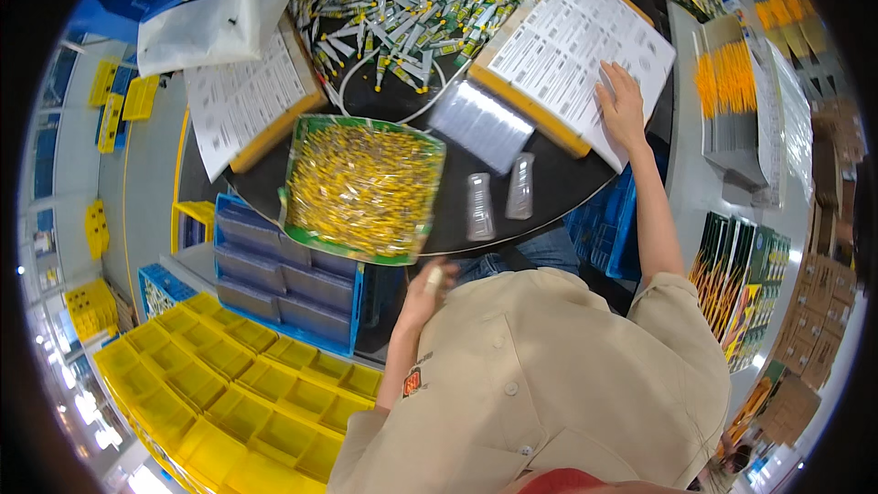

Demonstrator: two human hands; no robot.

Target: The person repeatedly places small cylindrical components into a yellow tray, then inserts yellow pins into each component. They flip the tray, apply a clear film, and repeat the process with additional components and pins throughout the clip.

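My right hand (624, 108) lies with its fingers stretched flat on a stack of printed sheets (572, 41), which rests on a yellow-edged board. My left hand (428, 291) is low beside my body, just off the near edge of a green-rimmed tray (289, 185). Motion blurs its fingers, and something pale wraps one of them. Many small yellow pieces (361, 185) fill the tray. Between the tray and the sheets are a stack of clear plastic sheets (482, 123) and two clear plastic blister shells (479, 207), (520, 187).
A heap of small tubes with yellow caps (412, 14) covers the far table. More printed sheets (242, 105) lie on the left. Below stand a blue crate (288, 265) of dark packs and yellow compartment bins (229, 384). Shelving with orange sticks (727, 78) runs along the right.
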